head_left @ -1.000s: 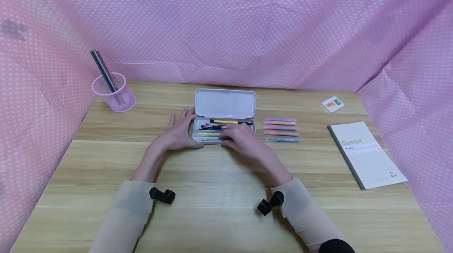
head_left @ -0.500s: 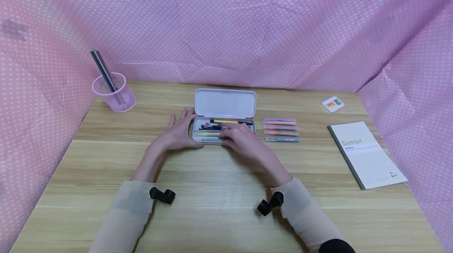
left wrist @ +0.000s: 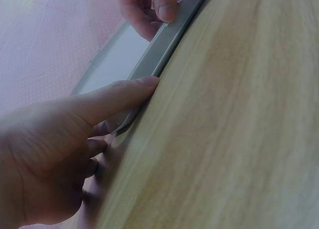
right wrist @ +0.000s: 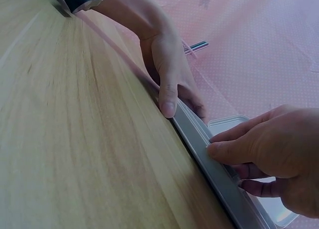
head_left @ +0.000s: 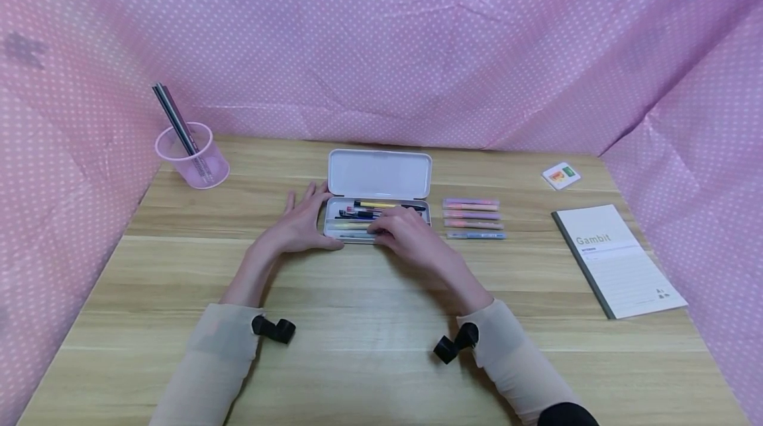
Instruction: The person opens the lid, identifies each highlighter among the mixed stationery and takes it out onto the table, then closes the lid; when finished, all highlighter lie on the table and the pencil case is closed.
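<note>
A white pencil case (head_left: 379, 173) lies open on the table with its lid tilted back. Inside it are several pens (head_left: 381, 205), among them yellow and black ones and pale ones along the front. My left hand (head_left: 300, 225) spans the case's left end, fingers spread. Its thumb (left wrist: 124, 94) presses the front wall. Over the right half of the case, my right hand (head_left: 411, 235) has its thumb and forefinger together, pinching a pen near the front wall; the pinched part is mostly hidden. Its other fingers (right wrist: 259, 188) bend into the case.
Several pens (head_left: 472, 215) lie in a column right of the case. A notebook (head_left: 616, 260) and a small white card-like item (head_left: 560, 176) are farther right. A pink pen cup (head_left: 205, 174) holding dark pencils (head_left: 173, 118) stands at the back left.
</note>
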A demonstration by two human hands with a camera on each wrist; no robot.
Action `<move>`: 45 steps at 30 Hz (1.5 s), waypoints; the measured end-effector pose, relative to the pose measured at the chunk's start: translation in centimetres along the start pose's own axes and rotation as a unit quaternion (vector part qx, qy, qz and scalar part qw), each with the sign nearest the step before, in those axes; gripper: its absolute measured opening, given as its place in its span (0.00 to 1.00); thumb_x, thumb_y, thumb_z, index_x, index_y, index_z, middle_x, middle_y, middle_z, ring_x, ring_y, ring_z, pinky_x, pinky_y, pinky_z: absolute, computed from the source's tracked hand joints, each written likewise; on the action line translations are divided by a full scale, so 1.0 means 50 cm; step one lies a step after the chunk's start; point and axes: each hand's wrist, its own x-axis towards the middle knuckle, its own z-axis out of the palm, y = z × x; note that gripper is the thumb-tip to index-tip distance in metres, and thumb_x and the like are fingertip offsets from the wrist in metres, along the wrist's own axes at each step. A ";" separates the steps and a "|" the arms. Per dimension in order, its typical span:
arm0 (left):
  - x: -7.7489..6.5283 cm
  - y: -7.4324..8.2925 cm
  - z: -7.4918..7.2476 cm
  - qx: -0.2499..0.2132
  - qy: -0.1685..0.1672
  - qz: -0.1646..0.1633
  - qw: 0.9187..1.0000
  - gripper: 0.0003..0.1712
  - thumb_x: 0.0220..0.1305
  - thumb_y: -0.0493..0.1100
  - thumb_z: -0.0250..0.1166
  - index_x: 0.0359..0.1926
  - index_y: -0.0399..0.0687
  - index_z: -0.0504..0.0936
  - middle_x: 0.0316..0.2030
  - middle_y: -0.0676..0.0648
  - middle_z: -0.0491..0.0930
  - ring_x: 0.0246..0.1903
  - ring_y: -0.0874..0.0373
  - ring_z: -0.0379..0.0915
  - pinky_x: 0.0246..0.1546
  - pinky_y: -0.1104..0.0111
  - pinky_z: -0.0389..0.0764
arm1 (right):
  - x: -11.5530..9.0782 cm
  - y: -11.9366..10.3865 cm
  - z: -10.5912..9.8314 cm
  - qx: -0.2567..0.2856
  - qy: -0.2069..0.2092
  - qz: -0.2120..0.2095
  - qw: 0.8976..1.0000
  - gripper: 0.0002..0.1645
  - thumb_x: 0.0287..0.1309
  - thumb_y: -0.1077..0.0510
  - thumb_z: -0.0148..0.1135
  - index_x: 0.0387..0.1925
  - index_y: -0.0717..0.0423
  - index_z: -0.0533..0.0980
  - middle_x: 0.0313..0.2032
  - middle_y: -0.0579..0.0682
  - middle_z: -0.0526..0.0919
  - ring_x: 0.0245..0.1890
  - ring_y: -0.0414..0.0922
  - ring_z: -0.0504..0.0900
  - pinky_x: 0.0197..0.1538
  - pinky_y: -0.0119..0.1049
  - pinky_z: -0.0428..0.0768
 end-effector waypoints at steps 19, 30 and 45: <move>-0.004 0.000 -0.002 -0.001 -0.005 -0.008 1.000 0.62 0.49 0.63 0.79 0.77 0.45 0.57 0.84 0.40 0.37 0.83 0.39 0.24 0.80 0.40 0.21 | 0.005 0.003 -0.005 0.037 0.008 -0.009 0.999 0.11 0.67 0.60 0.66 0.48 0.50 0.87 0.48 0.46 0.90 0.52 0.43 0.86 0.61 0.43 0.83; -0.004 0.001 0.000 -0.004 0.001 0.004 1.000 0.61 0.48 0.62 0.80 0.76 0.46 0.59 0.84 0.40 0.38 0.83 0.39 0.25 0.79 0.39 0.21 | -0.030 0.056 -0.041 0.059 0.077 -0.028 0.995 0.11 0.62 0.64 0.70 0.45 0.53 0.88 0.44 0.51 0.91 0.48 0.49 0.87 0.55 0.47 0.85; -0.002 -0.001 0.002 -0.004 0.000 0.000 1.000 0.62 0.47 0.61 0.81 0.76 0.45 0.59 0.84 0.38 0.38 0.83 0.39 0.25 0.79 0.39 0.21 | -0.205 0.216 -0.115 0.076 0.150 -0.033 0.985 0.18 0.49 0.75 0.73 0.42 0.59 0.87 0.47 0.56 0.91 0.52 0.53 0.86 0.61 0.21 0.75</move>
